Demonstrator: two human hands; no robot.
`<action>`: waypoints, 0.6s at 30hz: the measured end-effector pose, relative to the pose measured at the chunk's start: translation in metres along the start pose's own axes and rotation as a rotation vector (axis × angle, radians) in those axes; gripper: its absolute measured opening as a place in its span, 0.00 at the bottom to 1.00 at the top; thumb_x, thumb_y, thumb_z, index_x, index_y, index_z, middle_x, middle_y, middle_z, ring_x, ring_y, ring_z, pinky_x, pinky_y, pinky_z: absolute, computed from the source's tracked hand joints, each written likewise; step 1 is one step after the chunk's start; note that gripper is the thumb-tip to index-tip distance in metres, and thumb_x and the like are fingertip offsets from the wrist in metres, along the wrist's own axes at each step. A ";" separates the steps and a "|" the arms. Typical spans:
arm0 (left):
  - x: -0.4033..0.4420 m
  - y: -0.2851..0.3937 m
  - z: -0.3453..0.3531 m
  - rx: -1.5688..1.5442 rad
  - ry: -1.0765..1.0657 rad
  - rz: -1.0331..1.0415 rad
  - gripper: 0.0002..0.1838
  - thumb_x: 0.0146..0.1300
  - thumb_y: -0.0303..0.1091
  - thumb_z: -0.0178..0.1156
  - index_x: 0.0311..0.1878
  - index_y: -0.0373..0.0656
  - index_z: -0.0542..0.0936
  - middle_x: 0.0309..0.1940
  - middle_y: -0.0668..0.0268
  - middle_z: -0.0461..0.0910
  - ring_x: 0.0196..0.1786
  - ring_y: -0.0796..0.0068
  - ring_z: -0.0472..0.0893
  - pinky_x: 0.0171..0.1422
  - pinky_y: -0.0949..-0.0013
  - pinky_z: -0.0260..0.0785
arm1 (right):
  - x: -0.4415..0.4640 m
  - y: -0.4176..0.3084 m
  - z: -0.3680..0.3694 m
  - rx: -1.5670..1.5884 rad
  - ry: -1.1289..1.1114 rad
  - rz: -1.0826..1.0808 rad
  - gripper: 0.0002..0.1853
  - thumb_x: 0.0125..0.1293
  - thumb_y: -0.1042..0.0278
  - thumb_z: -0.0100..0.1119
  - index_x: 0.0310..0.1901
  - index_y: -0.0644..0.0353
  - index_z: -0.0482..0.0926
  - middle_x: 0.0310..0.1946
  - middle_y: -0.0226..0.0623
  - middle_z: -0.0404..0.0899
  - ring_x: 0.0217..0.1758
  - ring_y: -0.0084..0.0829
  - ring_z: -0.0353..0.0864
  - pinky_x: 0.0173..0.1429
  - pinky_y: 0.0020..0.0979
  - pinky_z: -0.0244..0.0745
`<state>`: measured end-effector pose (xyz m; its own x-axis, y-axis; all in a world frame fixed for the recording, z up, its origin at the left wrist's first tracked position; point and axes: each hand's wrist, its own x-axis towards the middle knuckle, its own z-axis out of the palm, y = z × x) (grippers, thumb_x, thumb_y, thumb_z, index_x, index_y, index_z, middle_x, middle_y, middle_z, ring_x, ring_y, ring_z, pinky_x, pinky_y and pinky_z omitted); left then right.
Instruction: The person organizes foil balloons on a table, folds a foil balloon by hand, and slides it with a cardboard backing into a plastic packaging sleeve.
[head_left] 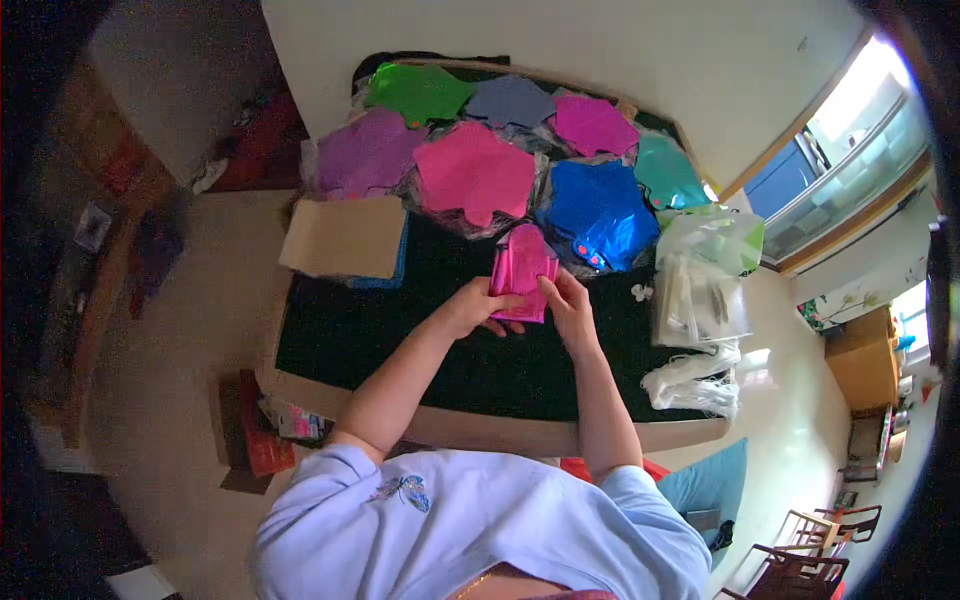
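A folded, shiny pink foil piece is held between both hands above the dark green table surface. On its left side, my left hand grips it with the thumb on top and fingers underneath. At its right edge, my right hand pinches it between thumb and fingers. Just beyond lies a stack of flat pink foil shapes, with a shiny blue foil stack to its right.
Purple, green, grey-blue, magenta and teal foil stacks line the back. Beige card lies left. Clear plastic bags and white strings lie right.
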<state>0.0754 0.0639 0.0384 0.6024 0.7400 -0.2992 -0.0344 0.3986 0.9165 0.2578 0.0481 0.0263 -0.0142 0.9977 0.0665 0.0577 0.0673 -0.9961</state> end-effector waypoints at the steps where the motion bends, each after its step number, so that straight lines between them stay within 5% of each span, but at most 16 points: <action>1: 0.003 -0.003 -0.001 0.007 -0.008 0.002 0.20 0.59 0.44 0.61 0.49 0.41 0.75 0.38 0.61 0.81 0.32 0.70 0.82 0.30 0.71 0.75 | -0.001 0.000 -0.003 0.043 0.027 0.084 0.11 0.68 0.65 0.51 0.35 0.64 0.74 0.27 0.23 0.72 0.32 0.14 0.66 0.37 0.19 0.63; 6: 0.003 -0.006 0.000 -0.141 -0.008 0.001 0.18 0.61 0.40 0.58 0.51 0.40 0.75 0.40 0.61 0.81 0.37 0.68 0.83 0.33 0.71 0.75 | -0.002 0.001 -0.010 0.142 -0.022 0.089 0.12 0.68 0.65 0.50 0.40 0.65 0.77 0.30 0.24 0.75 0.36 0.14 0.70 0.40 0.18 0.65; 18: 0.008 -0.020 0.003 -0.214 0.025 0.055 0.18 0.60 0.37 0.59 0.53 0.42 0.74 0.44 0.64 0.79 0.45 0.68 0.80 0.43 0.65 0.75 | -0.002 0.012 -0.015 -0.009 -0.009 0.038 0.08 0.63 0.68 0.57 0.30 0.63 0.74 0.23 0.23 0.73 0.27 0.14 0.69 0.32 0.18 0.65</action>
<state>0.0829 0.0605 0.0187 0.5752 0.7758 -0.2593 -0.2369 0.4614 0.8550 0.2733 0.0474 0.0146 -0.0204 0.9994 0.0283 0.0670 0.0296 -0.9973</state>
